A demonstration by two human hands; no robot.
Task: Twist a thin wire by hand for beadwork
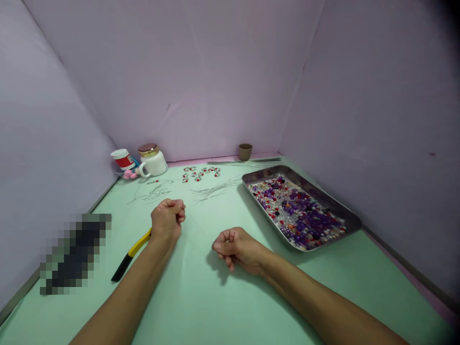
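Observation:
My left hand [168,219] is closed in a pinch above the green table [187,287], and what it holds is too small to make out. Lower and to the right, my right hand [237,248] has its fingers curled and pressed together, also with nothing I can name between them. Yellow-and-black pliers [131,255] lie partly hidden behind the left wrist. A metal tray [268,221] of purple, red and clear beads [298,211] stands to the right. Beyond the hands lie thin wires [215,190] and several beaded pieces [197,176].
At the back left stand a white mug with a lid [154,164], a white-and-red container [123,159] and a pink object [130,175]. A small brown cup [245,152] is by the back wall. A blurred dark patch [77,254] is at left.

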